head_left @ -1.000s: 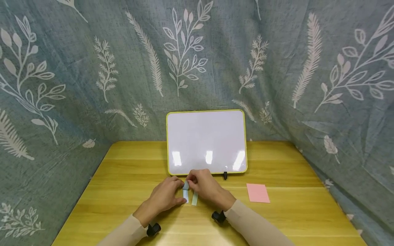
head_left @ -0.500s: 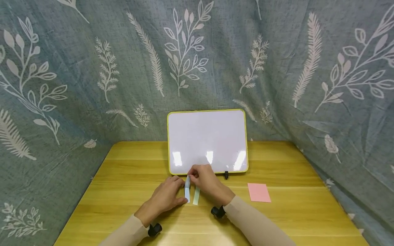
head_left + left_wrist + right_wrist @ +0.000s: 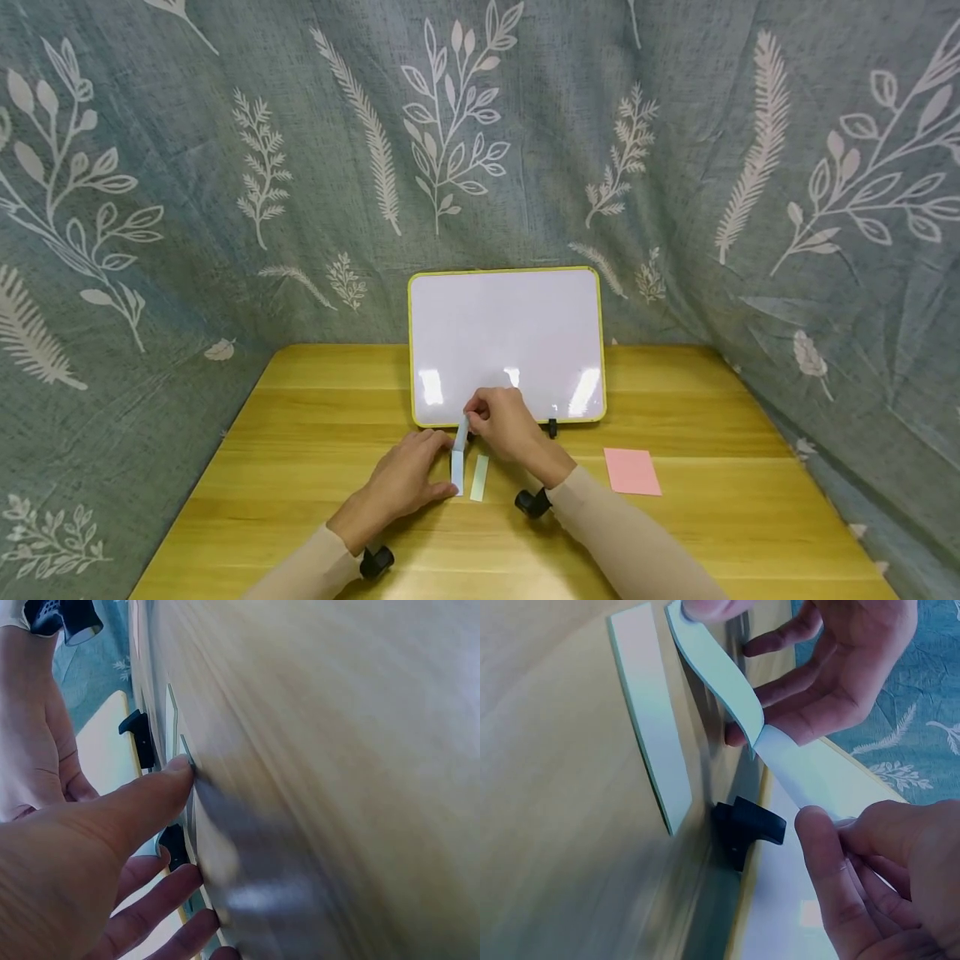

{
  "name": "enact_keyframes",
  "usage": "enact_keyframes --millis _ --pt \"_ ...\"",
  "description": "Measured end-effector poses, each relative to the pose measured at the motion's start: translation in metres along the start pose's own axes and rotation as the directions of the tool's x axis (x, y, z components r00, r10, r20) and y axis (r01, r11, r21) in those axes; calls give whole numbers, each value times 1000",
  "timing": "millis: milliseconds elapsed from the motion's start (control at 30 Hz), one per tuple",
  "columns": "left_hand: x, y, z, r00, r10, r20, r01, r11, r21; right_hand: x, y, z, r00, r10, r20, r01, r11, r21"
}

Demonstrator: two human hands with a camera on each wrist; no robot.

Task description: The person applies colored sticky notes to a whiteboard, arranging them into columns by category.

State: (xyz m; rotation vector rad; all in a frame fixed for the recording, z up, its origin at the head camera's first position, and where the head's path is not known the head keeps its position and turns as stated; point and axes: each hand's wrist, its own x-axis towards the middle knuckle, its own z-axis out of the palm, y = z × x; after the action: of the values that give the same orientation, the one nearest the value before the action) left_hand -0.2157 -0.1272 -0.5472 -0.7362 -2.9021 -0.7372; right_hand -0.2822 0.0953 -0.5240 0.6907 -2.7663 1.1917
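Observation:
A narrow light-blue sticky note pad (image 3: 457, 473) lies on the table in front of the whiteboard. My left hand (image 3: 405, 475) rests beside it, its straight thumb (image 3: 161, 791) pressing the pad's near end. The other fingers are spread on the pad's far side. My right hand (image 3: 510, 427) pinches the far end of the top sheet (image 3: 787, 761) between thumb and index finger. That sheet is lifted and bends up from the pad (image 3: 720, 671), still joined at a crease. A pale green sticky note pad (image 3: 479, 477) lies just to the right, untouched.
A whiteboard (image 3: 506, 342) with a yellow frame leans at the back on black feet (image 3: 552, 428). A square pink sticky note pad (image 3: 632, 472) lies to the right on the wooden table (image 3: 315, 400). Patterned cloth (image 3: 300, 167) surrounds the table.
My right hand has moved up and away toward the whiteboard, drawing the blue sheet's end further from the pad. The green pad is now fully uncovered. My left hand stays nearly still.

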Motion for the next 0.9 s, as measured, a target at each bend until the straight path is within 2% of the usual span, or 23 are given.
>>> enact_keyframes --millis 233,467,900 --pt "-1 -2 0 1000 -23 17 24 999 -37 0 2 -5 1000 4 -21 -3 1000 17" --pt "-1 -2 0 1000 -6 6 6 1000 6 1 -1 -20 995 -2 -103 5 999 35" --pt "1 -1 -3 999 16 29 -17 1000 15 3 -8 -40 975 -70 -210 93 990 101"
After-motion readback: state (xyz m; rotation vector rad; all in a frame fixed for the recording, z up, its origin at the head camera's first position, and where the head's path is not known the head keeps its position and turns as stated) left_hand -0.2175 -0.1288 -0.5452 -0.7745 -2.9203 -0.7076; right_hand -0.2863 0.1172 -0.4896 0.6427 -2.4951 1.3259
